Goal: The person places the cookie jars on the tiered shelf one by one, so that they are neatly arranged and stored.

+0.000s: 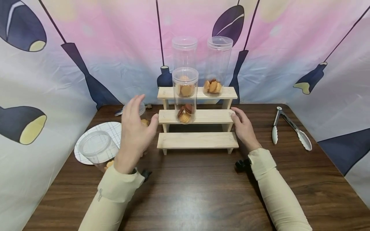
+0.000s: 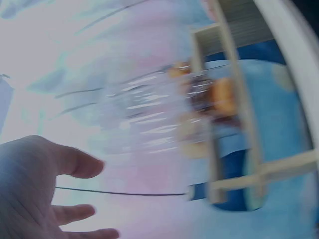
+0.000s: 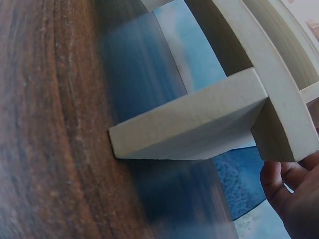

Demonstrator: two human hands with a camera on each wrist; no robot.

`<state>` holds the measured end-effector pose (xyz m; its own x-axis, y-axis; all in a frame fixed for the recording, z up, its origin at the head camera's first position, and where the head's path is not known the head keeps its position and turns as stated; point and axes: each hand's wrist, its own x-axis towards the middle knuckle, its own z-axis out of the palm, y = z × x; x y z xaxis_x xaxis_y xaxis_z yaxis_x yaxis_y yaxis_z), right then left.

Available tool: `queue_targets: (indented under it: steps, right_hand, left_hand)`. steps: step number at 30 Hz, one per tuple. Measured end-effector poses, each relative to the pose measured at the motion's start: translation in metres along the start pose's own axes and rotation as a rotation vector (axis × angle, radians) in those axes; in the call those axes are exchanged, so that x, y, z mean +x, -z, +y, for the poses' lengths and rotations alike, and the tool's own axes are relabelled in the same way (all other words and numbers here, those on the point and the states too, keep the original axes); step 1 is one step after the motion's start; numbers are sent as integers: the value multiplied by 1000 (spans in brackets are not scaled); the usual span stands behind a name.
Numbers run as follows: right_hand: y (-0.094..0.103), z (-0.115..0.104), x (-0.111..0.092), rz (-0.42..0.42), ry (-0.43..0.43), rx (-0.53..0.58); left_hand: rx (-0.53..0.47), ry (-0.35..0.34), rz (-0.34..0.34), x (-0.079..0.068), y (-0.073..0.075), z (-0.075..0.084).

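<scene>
A three-step wooden display rack (image 1: 198,140) stands on the table. My right hand (image 1: 245,128) holds the right end of its middle step; in the right wrist view the fingertips (image 3: 271,177) bend against that end. In the air left of the rack, my left hand (image 1: 134,134) is raised, fingers extended and thumb apart, with nothing in it. On the middle step stands a clear lidded jar (image 1: 185,96) of cookies. Two similar jars, a left one (image 1: 185,53) and a right one (image 1: 218,64), stand on the top step. The left wrist view is blurred.
At the left, a clear jar (image 1: 98,147) with cookies stands by a white checked plate (image 1: 83,157). Another clear container (image 1: 142,109) is partly hidden behind my left hand. Metal tongs (image 1: 284,123) lie spread at the right. A patterned cloth (image 1: 115,48) hangs behind the table.
</scene>
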<state>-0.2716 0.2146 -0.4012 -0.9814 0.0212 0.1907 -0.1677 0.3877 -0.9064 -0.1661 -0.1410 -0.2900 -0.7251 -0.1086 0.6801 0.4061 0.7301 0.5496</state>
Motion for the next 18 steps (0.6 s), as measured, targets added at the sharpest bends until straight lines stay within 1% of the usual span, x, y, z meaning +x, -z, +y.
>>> queue_targets:
  steps: [4, 6, 8, 10, 14, 18]
  right_hand:
    - [2, 1, 0, -2, 6, -4]
    - [3, 1, 0, 2, 8, -6]
    - [4, 1, 0, 2, 11, -6]
    - [5, 1, 0, 0, 11, -7]
    - [4, 0, 1, -7, 11, -14]
    - [3, 1, 0, -15, 2, -26]
  left_hand:
    - [46, -93, 28, -2, 28, 9]
    - [72, -160, 54, -1, 42, 10]
    - [107, -201, 64, -1, 56, 10]
    - [142, -204, 48, -2, 71, 7]
    - [248, -150, -33, -8, 98, -4]
    - [347, -95, -110, -16, 114, -21]
